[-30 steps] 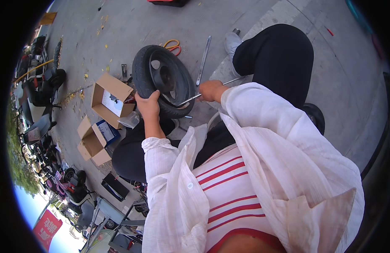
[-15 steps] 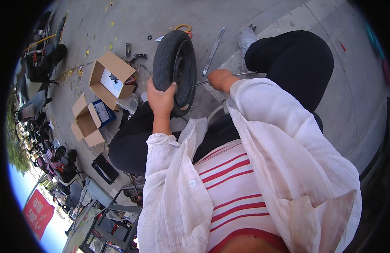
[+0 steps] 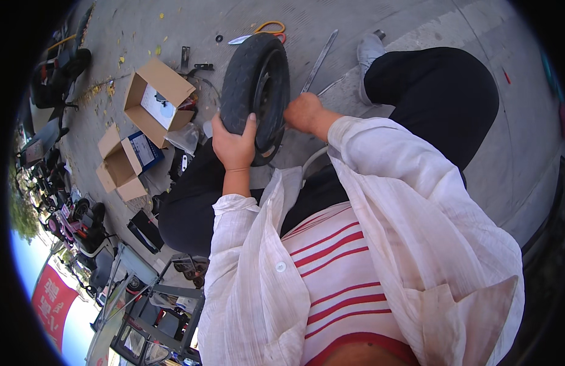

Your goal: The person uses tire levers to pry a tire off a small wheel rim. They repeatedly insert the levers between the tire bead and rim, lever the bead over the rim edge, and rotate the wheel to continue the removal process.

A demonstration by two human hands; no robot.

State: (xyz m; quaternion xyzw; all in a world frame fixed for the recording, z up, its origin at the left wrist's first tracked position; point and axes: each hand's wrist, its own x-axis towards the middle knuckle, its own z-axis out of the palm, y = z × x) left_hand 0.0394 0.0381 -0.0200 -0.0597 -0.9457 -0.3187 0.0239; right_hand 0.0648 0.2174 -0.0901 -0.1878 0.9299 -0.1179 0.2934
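Upright between my knees stands a small black tyre (image 3: 241, 85) on its wheel rim (image 3: 271, 91). My left hand (image 3: 235, 145) is closed round the tyre's near edge, with the thumb on the sidewall. My right hand (image 3: 304, 112) is a fist against the wheel's right side. It grips a thin metal tyre lever (image 3: 332, 85), whose outer end sticks out up and to the right. The lever's inner end is hidden by the hand and wheel. A flat metal bar (image 3: 321, 61) lies on the ground just beyond my right hand.
Orange-handled scissors (image 3: 267, 29) lie behind the tyre, beside a small black ring (image 3: 219, 38). Two open cardboard boxes (image 3: 172, 82) sit at left, with a clear plastic bag (image 3: 183, 138) near them. Parked scooters (image 3: 62, 79) line the far left. My right shoe (image 3: 369, 61) rests on the pavement.
My right hand has moved left, up against the wheel. The lever's outer end has swung upward and left. My left hand keeps its grip on the tyre.
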